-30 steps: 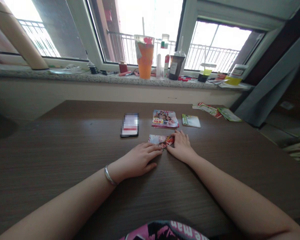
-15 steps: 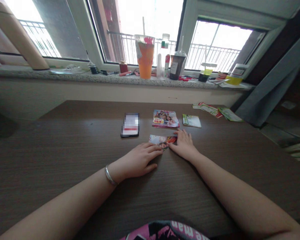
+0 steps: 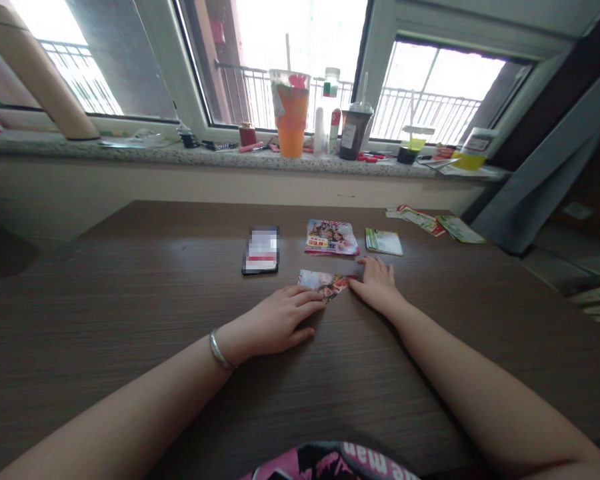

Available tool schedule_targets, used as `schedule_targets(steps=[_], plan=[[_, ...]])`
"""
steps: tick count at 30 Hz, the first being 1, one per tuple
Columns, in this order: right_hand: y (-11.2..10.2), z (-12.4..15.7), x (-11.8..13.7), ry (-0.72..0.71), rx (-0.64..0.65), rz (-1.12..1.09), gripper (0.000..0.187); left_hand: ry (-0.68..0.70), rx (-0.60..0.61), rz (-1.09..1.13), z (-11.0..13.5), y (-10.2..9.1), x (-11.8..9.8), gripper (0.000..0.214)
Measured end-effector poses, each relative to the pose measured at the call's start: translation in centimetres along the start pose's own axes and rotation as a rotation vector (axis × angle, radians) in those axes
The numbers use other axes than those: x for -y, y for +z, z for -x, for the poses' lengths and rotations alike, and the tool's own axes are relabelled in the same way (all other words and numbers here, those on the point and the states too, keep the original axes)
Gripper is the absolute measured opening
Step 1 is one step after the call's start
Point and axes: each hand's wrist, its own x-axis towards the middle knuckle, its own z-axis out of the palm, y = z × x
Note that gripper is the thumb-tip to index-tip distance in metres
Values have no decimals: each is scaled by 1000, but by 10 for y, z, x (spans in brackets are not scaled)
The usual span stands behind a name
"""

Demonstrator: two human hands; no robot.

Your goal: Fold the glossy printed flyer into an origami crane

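Observation:
A folded printed flyer point(image 3: 330, 283) lies flat on the brown table point(image 3: 180, 313), its lower right edge running at a slant. My left hand point(image 3: 283, 320) rests on its near left part, fingers stretched out flat, and covers some of it. At the flyer's right end is my right hand point(image 3: 377, 283), fingers apart, with the thumb at the right tip. Just beyond lies a stack of colourful flyers point(image 3: 331, 238). To the right of that stack sits a smaller pile of green and white cards point(image 3: 383, 242).
A phone point(image 3: 261, 251) lies left of the stack. More leaflets point(image 3: 423, 220) are spread at the table's far right. Along the windowsill point(image 3: 220, 157) stand a large orange drink point(image 3: 293, 113), a dark drink cup point(image 3: 354, 133), bottles and small items.
My right hand has slid a little to the right along the flyer, uncovering more of its right end. My left hand has stayed in place.

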Motion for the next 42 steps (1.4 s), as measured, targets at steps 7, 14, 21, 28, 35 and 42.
schedule_targets(steps=[7, 14, 21, 28, 35, 42], plan=[[0, -6, -5, 54, 21, -14, 56, 11, -10, 4, 1, -1, -1, 49], [0, -10, -11, 63, -23, -6, 50, -3, 5, 8, 3, -3, -2, 49], [2, -12, -15, 49, -63, -12, 44, 12, -22, 8, 3, 0, -1, 48], [1, -6, -13, -244, -200, -184, 42, -32, -27, -38, -2, 0, -1, 36], [-13, 24, 16, -835, 68, -160, 36, -48, -81, -90, -2, 2, 4, 30], [-19, 32, 23, -853, 94, -67, 40, -36, -77, -106, -3, 1, 6, 34]])
